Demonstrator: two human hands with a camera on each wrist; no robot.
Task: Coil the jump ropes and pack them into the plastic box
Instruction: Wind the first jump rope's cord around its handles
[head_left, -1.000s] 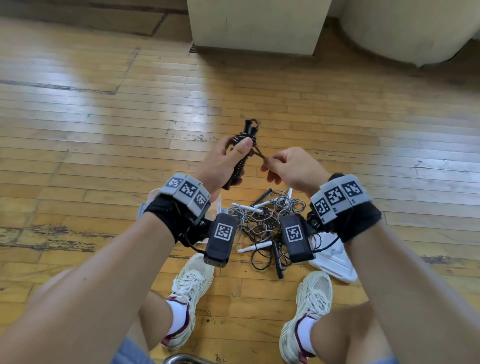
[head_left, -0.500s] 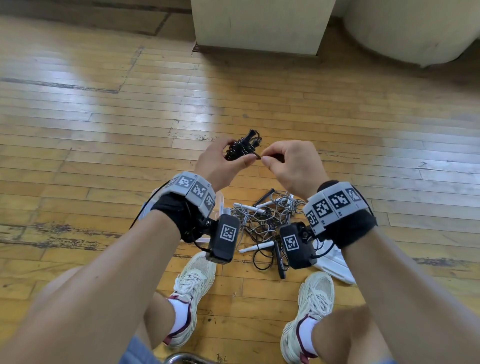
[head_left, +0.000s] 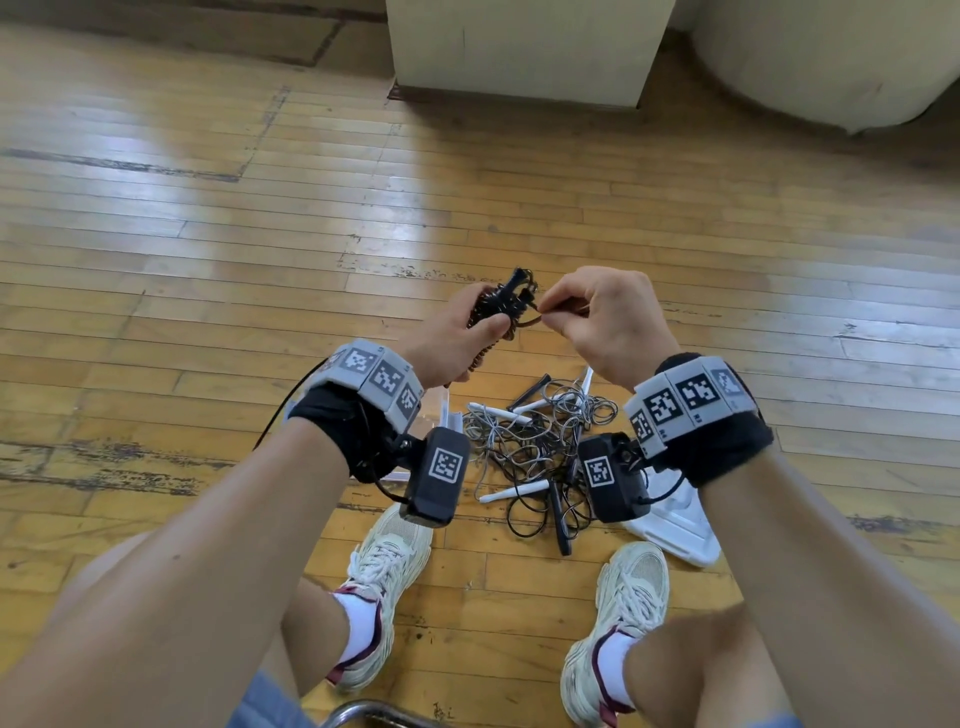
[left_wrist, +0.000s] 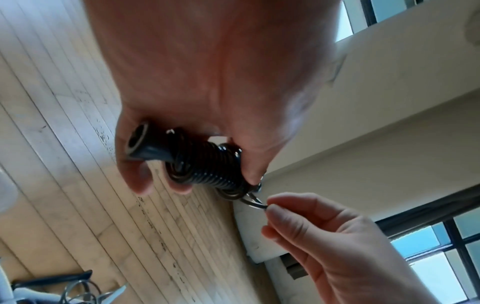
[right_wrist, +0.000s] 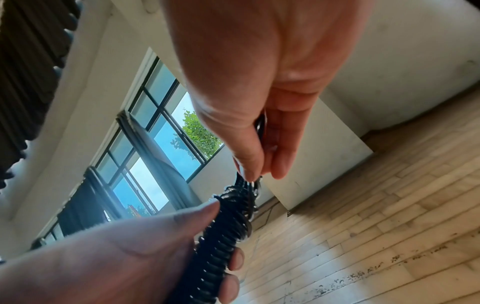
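My left hand (head_left: 467, 332) grips a black jump rope (head_left: 501, 306) whose cord is wound tightly round its handles (left_wrist: 202, 162). My right hand (head_left: 571, 317) pinches the cord's loose end (left_wrist: 255, 202) between thumb and forefinger, just right of the bundle (right_wrist: 228, 222). Both hands hover above the wooden floor. Below them lies a tangled pile of jump ropes (head_left: 540, 441) with white and black handles. A clear plastic box (head_left: 451, 415) shows only as an edge behind my left wrist. A white lid (head_left: 680, 525) lies right of the pile.
My two feet in white sneakers (head_left: 387, 587) rest on the floor near the pile. A pale square pillar base (head_left: 524, 47) and a rounded pale object (head_left: 841, 57) stand at the far end. A metal tube (head_left: 363, 714) curves at the bottom edge.
My right hand has come in close to the bundle, drawing the cord's end up near its top. The bundle tilted and both hands dropped slightly.
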